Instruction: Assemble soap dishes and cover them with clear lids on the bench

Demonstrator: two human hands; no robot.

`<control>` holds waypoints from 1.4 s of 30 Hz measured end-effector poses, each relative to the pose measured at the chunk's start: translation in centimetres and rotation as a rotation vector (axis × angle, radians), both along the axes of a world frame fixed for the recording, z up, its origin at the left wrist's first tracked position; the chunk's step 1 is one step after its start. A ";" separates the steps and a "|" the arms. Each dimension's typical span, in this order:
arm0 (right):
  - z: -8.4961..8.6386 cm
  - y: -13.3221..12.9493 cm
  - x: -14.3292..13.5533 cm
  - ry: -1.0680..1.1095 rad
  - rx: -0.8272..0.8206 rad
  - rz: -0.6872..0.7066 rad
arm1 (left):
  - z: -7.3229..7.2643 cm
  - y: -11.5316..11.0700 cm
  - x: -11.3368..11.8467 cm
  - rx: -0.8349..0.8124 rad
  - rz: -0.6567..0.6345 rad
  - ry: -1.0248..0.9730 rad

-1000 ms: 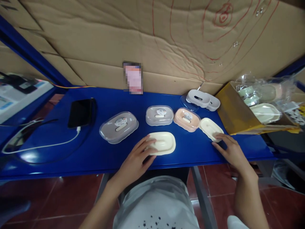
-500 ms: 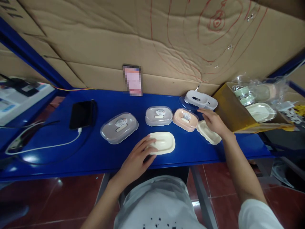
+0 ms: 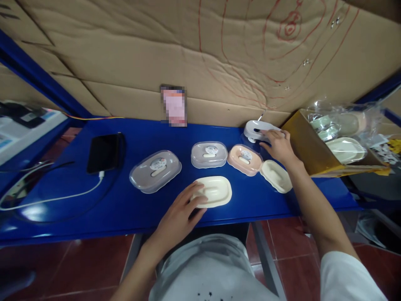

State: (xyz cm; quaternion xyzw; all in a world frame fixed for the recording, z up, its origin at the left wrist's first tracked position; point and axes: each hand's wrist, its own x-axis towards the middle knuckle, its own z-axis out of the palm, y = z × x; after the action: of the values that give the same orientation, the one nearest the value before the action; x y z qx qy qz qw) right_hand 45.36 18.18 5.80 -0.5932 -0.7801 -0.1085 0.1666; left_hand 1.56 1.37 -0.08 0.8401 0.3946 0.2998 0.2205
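A cream oval dish [image 3: 221, 191] lies near the table's front edge. My left hand [image 3: 184, 205] rests over its left end with fingers apart, touching it without a visible grip. At the back right, my right hand [image 3: 278, 146] has its fingers closed on a light grey plastic tray [image 3: 257, 125] with an oval hole. The hand hides the tray's right part. Beneath the tray, a clear lid with a round label [image 3: 251, 140] partly shows. A second cream dish [image 3: 276, 176] lies below my right wrist, next to a lidded peach soap box [image 3: 245, 159].
Two lidded grey boxes, one in the middle [image 3: 209, 154] and one to its left [image 3: 156, 171], sit on the blue table [image 3: 140, 217]. A cabled black phone [image 3: 103, 152] lies left. A cardboard box [image 3: 300, 142] of wrapped parts stands right. Another phone [image 3: 174, 106] leans on the cardboard wall.
My right hand has moved from above the second cream dish to the grey trays and closed on one. My left hand stays at the front cream dish.
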 end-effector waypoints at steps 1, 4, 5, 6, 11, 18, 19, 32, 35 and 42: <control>0.4 0.2 0.1 0.017 -0.015 -0.015 | -0.1 -0.2 0.0 -0.006 0.020 0.002; 1.7 -2.1 -1.3 0.121 0.095 -0.065 | -0.3 -0.6 0.0 -0.047 0.064 0.004; 2.1 -4.0 -2.5 0.156 0.165 -0.060 | -0.3 -0.7 0.0 -0.060 0.072 -0.002; 2.4 -6.4 -3.9 0.180 0.223 -0.037 | -0.3 -0.8 0.0 -0.070 0.082 -0.012; 0.7 -18.2 -12.8 0.150 0.056 0.399 | -0.2 -0.7 0.0 -0.024 0.132 -0.085; -3.2 -19.8 -16.8 0.095 -0.088 0.476 | -1.1 -0.4 -0.2 0.068 0.052 -0.001; -3.5 -19.5 -16.9 0.089 -0.099 0.472 | -1.2 -0.4 -0.2 0.074 0.051 0.009; -1.3 -12.7 -9.6 0.350 -0.020 0.340 | -0.3 -0.2 0.9 0.199 0.194 0.052; -0.7 -7.2 -4.9 0.256 -0.054 0.104 | -0.2 -0.3 0.9 0.222 0.284 0.041; -2.6 -0.1 -1.3 0.174 -0.245 0.133 | -0.5 -0.5 0.9 0.243 0.351 0.055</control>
State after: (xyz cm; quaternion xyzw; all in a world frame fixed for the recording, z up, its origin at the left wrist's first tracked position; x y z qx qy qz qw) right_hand 44.02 18.11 3.23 -0.5634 -0.8076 0.0502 0.1667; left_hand 2.45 0.85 -0.56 0.7869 0.5016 0.3558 0.0509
